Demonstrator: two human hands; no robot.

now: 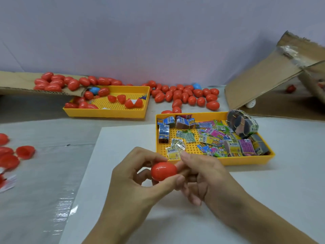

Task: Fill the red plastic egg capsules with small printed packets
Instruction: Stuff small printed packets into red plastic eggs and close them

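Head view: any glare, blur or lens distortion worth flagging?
Head view: glare streaks on the clear film lower left; wide-angle bending of table edges; red egg capsule in both hands reasonably sharp, with a small highlight; packet print in the yellow tray too soft to read.

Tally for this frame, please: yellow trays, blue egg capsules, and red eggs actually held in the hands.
Yellow trays: 2, the far one and the packet tray
Blue egg capsules: 2
Held red eggs: 1, between left hand and right hand
Total: 5

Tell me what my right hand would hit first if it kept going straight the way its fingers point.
The right hand points up-left, so beyond the red egg capsule it holds, probably the left hand gripping the same capsule; depth is hard to judge.
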